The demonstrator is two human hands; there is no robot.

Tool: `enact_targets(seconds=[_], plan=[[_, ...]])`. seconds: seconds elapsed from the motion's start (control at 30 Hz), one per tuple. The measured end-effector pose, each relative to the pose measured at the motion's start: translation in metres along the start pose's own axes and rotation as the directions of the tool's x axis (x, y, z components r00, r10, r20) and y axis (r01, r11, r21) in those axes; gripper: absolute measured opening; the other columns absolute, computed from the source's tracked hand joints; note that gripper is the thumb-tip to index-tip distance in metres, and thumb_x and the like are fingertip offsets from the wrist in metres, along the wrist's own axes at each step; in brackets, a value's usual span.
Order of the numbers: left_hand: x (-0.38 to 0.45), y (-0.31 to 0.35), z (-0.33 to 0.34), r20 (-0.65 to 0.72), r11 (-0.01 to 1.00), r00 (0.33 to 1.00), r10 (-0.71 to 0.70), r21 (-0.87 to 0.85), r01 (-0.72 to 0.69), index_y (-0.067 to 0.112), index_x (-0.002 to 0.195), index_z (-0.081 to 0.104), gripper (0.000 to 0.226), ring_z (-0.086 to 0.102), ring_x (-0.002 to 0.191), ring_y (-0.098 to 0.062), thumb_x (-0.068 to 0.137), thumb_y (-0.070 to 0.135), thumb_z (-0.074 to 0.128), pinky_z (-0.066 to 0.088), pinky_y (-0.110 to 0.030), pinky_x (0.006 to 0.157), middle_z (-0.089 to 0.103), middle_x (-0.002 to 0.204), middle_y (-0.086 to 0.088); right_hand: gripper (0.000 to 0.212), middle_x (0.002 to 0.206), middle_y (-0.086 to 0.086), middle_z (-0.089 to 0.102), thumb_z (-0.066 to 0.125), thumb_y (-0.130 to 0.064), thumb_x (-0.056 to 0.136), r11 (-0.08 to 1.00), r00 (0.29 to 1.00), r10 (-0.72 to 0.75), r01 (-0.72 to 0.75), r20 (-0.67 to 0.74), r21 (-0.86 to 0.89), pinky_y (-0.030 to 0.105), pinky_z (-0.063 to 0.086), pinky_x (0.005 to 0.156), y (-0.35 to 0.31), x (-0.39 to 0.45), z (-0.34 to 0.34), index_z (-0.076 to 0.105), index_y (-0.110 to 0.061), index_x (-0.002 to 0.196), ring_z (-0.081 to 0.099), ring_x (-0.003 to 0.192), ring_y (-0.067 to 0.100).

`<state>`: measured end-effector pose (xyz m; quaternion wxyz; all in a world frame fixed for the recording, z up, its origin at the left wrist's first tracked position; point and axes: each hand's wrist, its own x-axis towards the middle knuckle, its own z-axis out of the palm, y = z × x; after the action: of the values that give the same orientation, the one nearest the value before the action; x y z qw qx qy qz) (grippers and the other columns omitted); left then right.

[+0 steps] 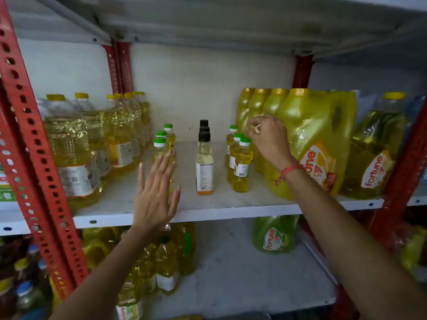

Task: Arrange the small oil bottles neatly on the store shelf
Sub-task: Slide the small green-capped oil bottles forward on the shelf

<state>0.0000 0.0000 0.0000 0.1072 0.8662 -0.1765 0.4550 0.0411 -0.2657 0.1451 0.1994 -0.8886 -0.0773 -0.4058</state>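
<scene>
A white shelf on red uprights carries 3 files of small bottles, flanked by large bottles and jugs. The left hand is spread wide before the left file; the right hand is pinched, empty, beside the right file.

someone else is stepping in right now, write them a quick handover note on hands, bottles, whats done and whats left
Left hand: open, empty, at the left green-capped row.
Right hand: fingers curled, holding no bottle, beside the right green-capped row.
Black-capped row stands between them on the middle shelf.
Done: three front-to-back rows.
Left: probably only squaring up the spacing.
</scene>
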Motion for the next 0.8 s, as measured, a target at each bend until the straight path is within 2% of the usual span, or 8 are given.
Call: enact_targets(seconds=[0.1, 0.2, 0.3, 0.43, 0.63, 0.73, 0.8], plan=[[-0.005, -0.005, 0.012, 0.084, 0.996, 0.996, -0.042, 0.077, 0.035, 0.006, 0.156, 0.024, 0.068, 0.011, 0.154, -0.025, 0.102, 0.048, 0.021, -0.003, -0.055, 0.123, 0.018, 0.165, -0.014, 0.032, 0.112, 0.017, 0.071, 0.06, -0.029, 0.089, 0.995, 0.99, 0.038, -0.025, 0.133, -0.094, 0.037, 0.051, 0.087, 0.004, 0.013, 0.007, 0.073, -0.007, 0.108, 0.064, 0.106, 0.034], [-0.013, -0.012, 0.025, 0.155, 0.987, 0.984, -0.089, 0.144, 0.066, 0.005, 0.156, 0.018, 0.077, 0.011, 0.153, -0.028, 0.1, 0.057, 0.012, -0.001, -0.058, 0.122, 0.012, 0.165, -0.014, 0.044, 0.109, 0.022, 0.07, 0.064, -0.042, 0.085, 0.981, 0.96, 0.094, -0.044, 0.265, -0.189, 0.037, 0.051, 0.082, 0.001, 0.02, 0.013, 0.073, -0.003, 0.104, 0.064, 0.104, 0.037], [-0.015, -0.02, 0.032, 0.154, 0.976, 0.983, -0.1, 0.208, 0.067, 0.005, 0.156, 0.011, 0.08, 0.011, 0.153, -0.029, 0.099, 0.061, 0.013, -0.001, -0.058, 0.122, 0.011, 0.166, -0.015, 0.051, 0.103, 0.025, 0.068, 0.067, -0.048, 0.082, 0.975, 0.95, 0.085, -0.017, 0.299, -0.224, 0.035, 0.049, 0.075, 0.002, 0.027, 0.019, 0.072, 0.0, 0.097, 0.064, 0.099, 0.038], [-0.014, -0.021, 0.036, 0.145, 0.976, 0.986, -0.077, 0.214, 0.045, 0.005, 0.157, 0.008, 0.08, 0.01, 0.153, -0.028, 0.099, 0.06, 0.014, -0.005, -0.054, 0.123, 0.01, 0.166, -0.015, 0.049, 0.106, 0.023, 0.068, 0.074, -0.044, 0.078, 0.969, 0.946, 0.065, 0.016, 0.318, -0.246, 0.037, 0.051, 0.08, 0.002, 0.036, 0.022, 0.071, 0.0, 0.099, 0.064, 0.1, 0.037], [-0.018, -0.021, 0.037, 0.149, 0.975, 0.986, -0.08, 0.219, 0.046, 0.004, 0.157, 0.011, 0.079, 0.008, 0.154, -0.027, 0.1, 0.059, 0.014, -0.007, -0.05, 0.124, 0.011, 0.166, -0.015, 0.044, 0.104, 0.018, 0.074, 0.077, -0.038, 0.076, 0.97, 0.864, 0.052, 0.076, 0.501, -0.231, 0.036, 0.051, 0.086, 0.0, 0.051, 0.013, 0.075, -0.001, 0.1, 0.066, 0.102, 0.031], [-0.018, -0.021, 0.037, 0.152, 0.973, 0.985, -0.084, 0.226, 0.048, 0.005, 0.157, 0.01, 0.079, 0.008, 0.153, -0.027, 0.1, 0.059, 0.014, -0.008, -0.048, 0.124, 0.011, 0.165, -0.015, 0.035, 0.104, 0.012, 0.076, 0.079, -0.028, 0.076, 0.985, 0.821, 0.031, 0.073, 0.57, -0.159, 0.029, 0.049, 0.085, -0.001, 0.054, 0.007, 0.077, -0.006, 0.103, 0.067, 0.102, 0.025], [-0.018, -0.021, 0.037, 0.152, 0.974, 0.985, -0.085, 0.222, 0.05, 0.005, 0.157, 0.01, 0.078, 0.009, 0.153, -0.027, 0.1, 0.058, 0.014, -0.008, -0.048, 0.124, 0.011, 0.165, -0.015, 0.036, 0.11, 0.01, 0.075, 0.078, -0.024, 0.077, 0.986, 0.797, 0.012, 0.091, 0.604, -0.14, 0.025, 0.045, 0.083, -0.003, 0.055, 0.005, 0.075, -0.008, 0.109, 0.066, 0.107, 0.023]])
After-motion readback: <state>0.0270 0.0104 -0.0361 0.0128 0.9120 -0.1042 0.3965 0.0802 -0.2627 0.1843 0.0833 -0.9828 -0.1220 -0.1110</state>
